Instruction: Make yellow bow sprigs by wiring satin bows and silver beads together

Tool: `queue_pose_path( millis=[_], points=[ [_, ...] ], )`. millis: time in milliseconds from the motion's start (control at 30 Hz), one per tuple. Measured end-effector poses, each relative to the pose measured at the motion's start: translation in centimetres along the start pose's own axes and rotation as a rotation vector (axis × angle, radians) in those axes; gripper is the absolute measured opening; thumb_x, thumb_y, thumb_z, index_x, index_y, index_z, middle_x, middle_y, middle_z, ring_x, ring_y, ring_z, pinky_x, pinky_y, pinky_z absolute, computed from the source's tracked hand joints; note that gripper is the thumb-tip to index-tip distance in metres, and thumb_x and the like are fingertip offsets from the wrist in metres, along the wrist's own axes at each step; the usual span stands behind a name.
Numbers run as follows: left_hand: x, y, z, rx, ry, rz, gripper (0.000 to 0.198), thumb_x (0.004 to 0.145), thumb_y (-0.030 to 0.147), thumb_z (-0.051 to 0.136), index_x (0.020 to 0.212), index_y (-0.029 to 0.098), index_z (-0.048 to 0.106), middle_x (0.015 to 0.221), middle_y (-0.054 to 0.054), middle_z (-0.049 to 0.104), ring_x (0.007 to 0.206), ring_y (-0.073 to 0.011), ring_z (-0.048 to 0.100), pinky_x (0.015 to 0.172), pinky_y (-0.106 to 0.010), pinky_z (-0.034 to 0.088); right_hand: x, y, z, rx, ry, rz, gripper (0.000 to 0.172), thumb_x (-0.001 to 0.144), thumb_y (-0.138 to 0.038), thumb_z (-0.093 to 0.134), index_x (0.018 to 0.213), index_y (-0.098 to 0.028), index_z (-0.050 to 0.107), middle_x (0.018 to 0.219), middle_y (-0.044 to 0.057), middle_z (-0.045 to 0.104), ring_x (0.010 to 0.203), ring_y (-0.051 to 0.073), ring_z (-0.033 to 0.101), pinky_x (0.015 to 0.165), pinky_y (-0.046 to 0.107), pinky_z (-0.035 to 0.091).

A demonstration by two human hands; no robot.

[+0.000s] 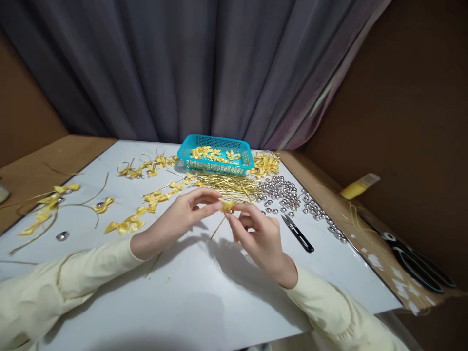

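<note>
My left hand [179, 218] and my right hand [258, 234] meet above the white table [190, 292], both pinching a small yellow ribbon bow [227, 204]. A thin gold wire stem [218, 227] hangs down from the bow toward the table. The fingers of both hands are closed on the bow. Cream sleeves cover both forearms.
A turquoise basket [215, 155] of yellow bows stands at the back. A bundle of gold wires [226, 184] and a heap of silver beads [281, 191] lie behind my hands. Black thread snips [298, 233] sit right. Wired bows [139, 214] lie left; large scissors [417, 261] and a yellow tube [358, 187] far right.
</note>
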State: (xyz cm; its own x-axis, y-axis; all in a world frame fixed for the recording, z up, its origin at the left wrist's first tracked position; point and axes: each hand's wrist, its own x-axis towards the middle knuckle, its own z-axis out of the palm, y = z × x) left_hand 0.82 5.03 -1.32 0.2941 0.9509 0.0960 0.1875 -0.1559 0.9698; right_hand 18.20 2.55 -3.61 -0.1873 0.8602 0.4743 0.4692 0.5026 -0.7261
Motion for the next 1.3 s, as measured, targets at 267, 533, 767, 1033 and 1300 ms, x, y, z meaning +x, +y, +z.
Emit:
queue_pose_path(
  millis=[267, 533, 767, 1033, 1300],
  points=[
    [-0.8, 0.4, -0.5, -0.097, -0.243, -0.198, 0.035, 0.091, 0.043, 0.047, 0.087, 0.021, 0.074, 0.092, -0.003, 0.074, 0.089, -0.0182, 0.062, 0.078, -0.028, 0.042, -0.4, 2.6, 0.4, -0.699, 0.050, -0.782, 0.030, 0.086, -0.002, 0.045, 0.115, -0.003, 0.051, 0.060, 0.006, 0.062, 0.055, 0.017, 0.053, 0.041, 0.029, 0.032],
    [-0.8, 1.2, -0.8, 0.110, -0.198, -0.179, 0.023, 0.087, 0.034, 0.056, 0.096, 0.022, 0.073, 0.094, 0.001, 0.074, 0.095, -0.0191, 0.063, 0.082, -0.026, 0.045, 0.4, 2.1, -0.1, -0.646, 0.004, -0.724, 0.023, 0.095, -0.013, 0.041, 0.115, -0.006, 0.047, 0.058, 0.001, 0.060, 0.050, 0.012, 0.053, 0.041, 0.024, 0.035],
    [-1.0, 1.3, -0.9, 0.320, -0.136, 0.033, 0.022, 0.088, 0.031, 0.053, 0.088, 0.023, 0.074, 0.086, 0.004, 0.075, 0.085, -0.0160, 0.066, 0.071, -0.021, 0.048, 1.0, 1.7, -0.8, -0.303, -0.126, -0.299, 0.033, 0.095, -0.034, 0.042, 0.117, -0.010, 0.049, 0.049, -0.003, 0.058, 0.044, 0.011, 0.054, 0.046, 0.021, 0.039],
    [-0.8, 0.6, -2.0, 0.656, -0.183, 0.571, 0.027, 0.093, 0.019, 0.043, 0.108, 0.012, 0.065, 0.093, -0.007, 0.072, 0.080, -0.0171, 0.066, 0.069, -0.026, 0.048, 3.0, -0.2, -3.6, 0.320, -0.652, 0.531, 0.037, 0.075, -0.039, 0.068, 0.101, -0.015, 0.059, 0.041, -0.007, 0.056, 0.026, 0.005, 0.035, 0.027, 0.016, 0.026],
    [-0.7, 0.5, -2.9, 0.808, -0.249, 0.632, 0.030, 0.093, 0.017, 0.039, 0.116, 0.011, 0.058, 0.098, -0.011, 0.069, 0.086, -0.0195, 0.065, 0.073, -0.029, 0.049, 3.2, -0.6, -6.3, 0.394, -0.790, 0.498, 0.030, 0.069, -0.038, 0.074, 0.065, -0.014, 0.057, 0.038, -0.006, 0.049, 0.030, 0.003, 0.038, 0.032, 0.015, 0.024]
  ],
)
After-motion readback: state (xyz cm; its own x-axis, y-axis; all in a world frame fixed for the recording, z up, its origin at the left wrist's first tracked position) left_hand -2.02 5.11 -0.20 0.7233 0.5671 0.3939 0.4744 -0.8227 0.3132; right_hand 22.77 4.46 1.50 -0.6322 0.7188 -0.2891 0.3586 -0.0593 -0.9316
